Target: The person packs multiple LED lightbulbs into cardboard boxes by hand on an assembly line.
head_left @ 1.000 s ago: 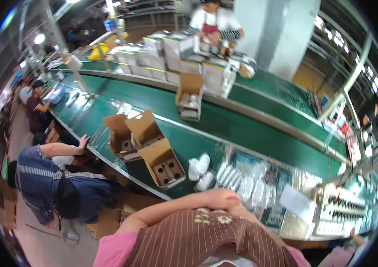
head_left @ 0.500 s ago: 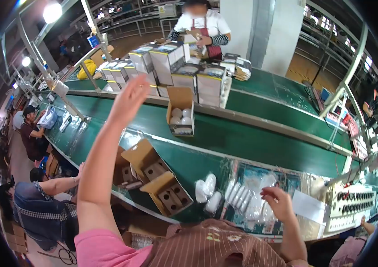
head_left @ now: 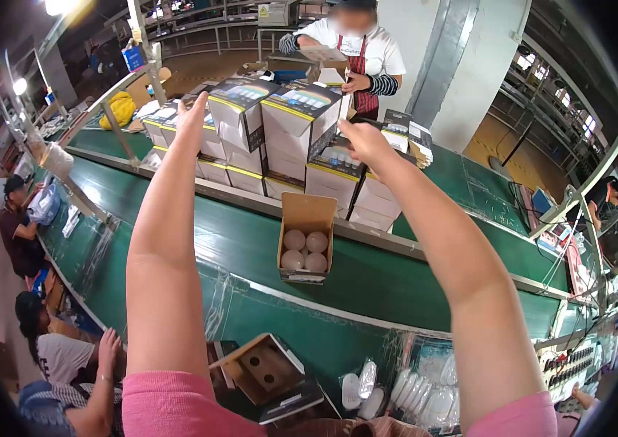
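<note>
Both my arms reach forward across the green belt to a stack of light-bulb boxes. My left hand point(head_left: 193, 114), open with fingers stretched, is right at the left side of an upper box point(head_left: 236, 109). Beside that box sits another upper box point(head_left: 298, 109), dark on top with a yellow stripe. My right hand point(head_left: 369, 144) is at its right side, fingers apart and slightly bent. Below and between my arms, an open brown carton point(head_left: 309, 211) holds several round white bulbs point(head_left: 304, 250) on the belt.
Open cartons with holed inserts point(head_left: 262, 368) lie at the near edge. Plastic-wrapped white bulbs point(head_left: 425, 393) are to their right. Across the belt, a person in a red apron point(head_left: 353, 54) handles a carton. More people sit at left. A metal rail point(head_left: 240, 198) runs behind the belt.
My right hand has moved from above the wrapped bulbs up to the stack's right side. My left hand remains by the stack's left. The view has shifted, bringing the stack closer.
</note>
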Demonstrator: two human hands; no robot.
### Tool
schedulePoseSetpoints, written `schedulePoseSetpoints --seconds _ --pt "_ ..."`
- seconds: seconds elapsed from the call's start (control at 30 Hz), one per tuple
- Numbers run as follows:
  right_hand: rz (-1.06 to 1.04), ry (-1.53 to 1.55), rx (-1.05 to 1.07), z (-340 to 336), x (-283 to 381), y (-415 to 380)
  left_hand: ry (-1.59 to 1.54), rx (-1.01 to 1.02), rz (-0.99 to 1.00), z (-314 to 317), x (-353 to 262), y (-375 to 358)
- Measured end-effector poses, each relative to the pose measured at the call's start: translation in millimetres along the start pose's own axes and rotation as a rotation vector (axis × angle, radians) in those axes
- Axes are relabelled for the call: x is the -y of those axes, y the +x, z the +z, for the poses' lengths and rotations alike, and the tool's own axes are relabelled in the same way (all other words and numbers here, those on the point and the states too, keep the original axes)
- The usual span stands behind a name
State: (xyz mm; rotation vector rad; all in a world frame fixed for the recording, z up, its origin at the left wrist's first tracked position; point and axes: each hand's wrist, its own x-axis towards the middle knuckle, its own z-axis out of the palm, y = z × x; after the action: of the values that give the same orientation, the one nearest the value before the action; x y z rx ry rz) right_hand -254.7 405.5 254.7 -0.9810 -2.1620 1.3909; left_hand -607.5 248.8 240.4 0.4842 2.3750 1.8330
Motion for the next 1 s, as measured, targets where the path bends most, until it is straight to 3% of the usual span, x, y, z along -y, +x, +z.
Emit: schedulePoseSetpoints --seconds 0.07,0.17,0.3,0.43,0.47,0.5,0.6,0.63,0.7,0.83,0.93,1.0 --pt "0.063 0.000 -0.088 21 -9 52 -0.052 0.024 -0.034 8 -4 -8" --pt "0.128 0.300 -0.152 54 4 59 -0.174 0.357 -0.070 12 -9 -24" --pt "0.021 0.207 -0.040 46 10 49 -0.315 0.368 -0.047 2 -6 -24" --pt "-0.187 0.239 0.049 25 41 -18 -0.398 0.426 0.080 -18 -44 -81" --pt "-0.246 0.238 0.054 32 50 -32 -0.351 0.630 0.102 -15 -57 -99" --pt "-0.301 0.234 0.056 36 56 -46 -0.137 0.528 0.215 -2 -74 -147" --pt "-0.232 0.055 0.209 42 39 -39 0.011 0.519 0.140 11 -81 -176" --pt "-0.262 0.131 0.203 33 51 -85 0.082 0.544 0.143 4 -90 -184" --pt "-0.417 -0.079 0.073 9 21 -96 0.106 0.456 0.163 -17 -74 -189" --pt "-0.095 0.100 0.086 -66 -6 -141 0.197 0.243 0.059 -53 -41 -175" --pt "0.005 0.134 0.018 -96 -27 -156 0.311 0.103 0.060 -67 -3 -145" --pt "0.023 0.123 0.006 -111 -40 -163 0.341 0.121 0.049 -64 16 -128"
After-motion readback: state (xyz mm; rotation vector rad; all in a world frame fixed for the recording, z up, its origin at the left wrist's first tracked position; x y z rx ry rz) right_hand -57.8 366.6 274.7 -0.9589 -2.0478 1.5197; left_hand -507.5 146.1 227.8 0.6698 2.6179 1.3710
